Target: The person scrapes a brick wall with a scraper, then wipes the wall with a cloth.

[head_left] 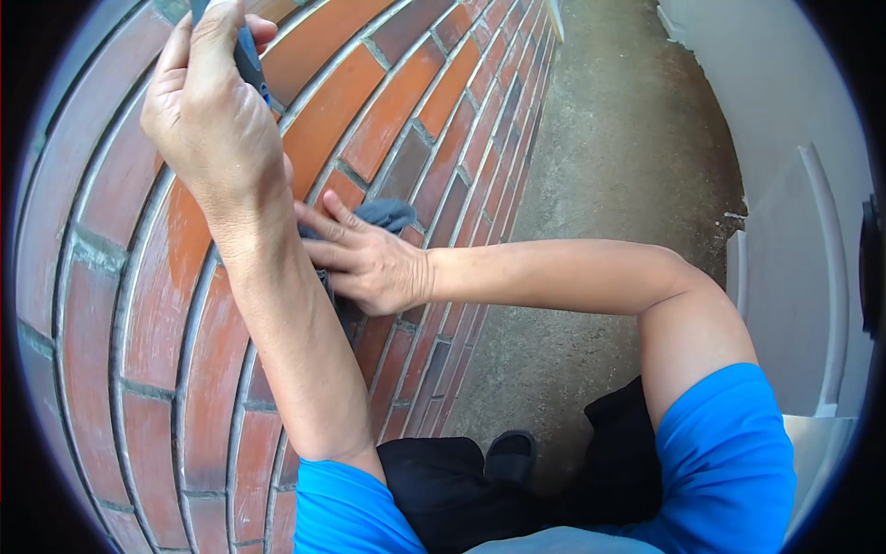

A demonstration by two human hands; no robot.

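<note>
At the upper left, my left hand is closed around the dark blue handle of a tool. The tool's working end is hidden or outside the picture. Lower down, my right hand presses a dark grey-blue cloth flat against the brick wall, its fingers stretched over the cloth and its thumb upward. Part of the cloth bunches out above the wrist, and a darker fold hangs below the palm. My left forearm crosses in front of the right fingertips. Bricks near both hands look darker orange and shiny, perhaps wet.
A narrow concrete path runs along the foot of the wall. On its right stands a pale grey surface with a raised white strip. My foot in a dark sandal stands on the path below.
</note>
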